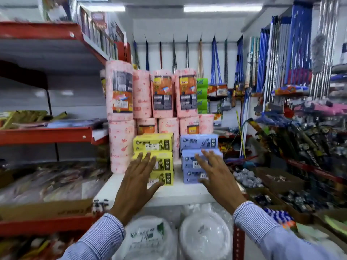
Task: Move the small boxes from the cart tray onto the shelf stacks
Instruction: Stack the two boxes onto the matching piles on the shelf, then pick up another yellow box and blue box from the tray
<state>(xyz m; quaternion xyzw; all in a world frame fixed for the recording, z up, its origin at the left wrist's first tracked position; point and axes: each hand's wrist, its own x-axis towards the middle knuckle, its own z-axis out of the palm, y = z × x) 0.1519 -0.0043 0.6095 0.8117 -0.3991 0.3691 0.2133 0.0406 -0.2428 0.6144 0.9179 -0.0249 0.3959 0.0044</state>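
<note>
Two stacks of small cardboard boxes stand side by side on the white shelf board [180,194]: the yellow stack [153,158] left, the blue stack [200,158] right. Behind them stand pink wrapped paper rolls [161,94]. Below lie clear-bagged white plates [204,239].

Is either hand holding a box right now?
No, the left hand and right hand are both open with fingers spread, in front of the yellow stack and blue stack.

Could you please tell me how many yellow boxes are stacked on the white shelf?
3, in one stack: top yellow box, middle yellow box and bottom yellow box, both partly behind the left hand. More could be hidden behind.
</note>
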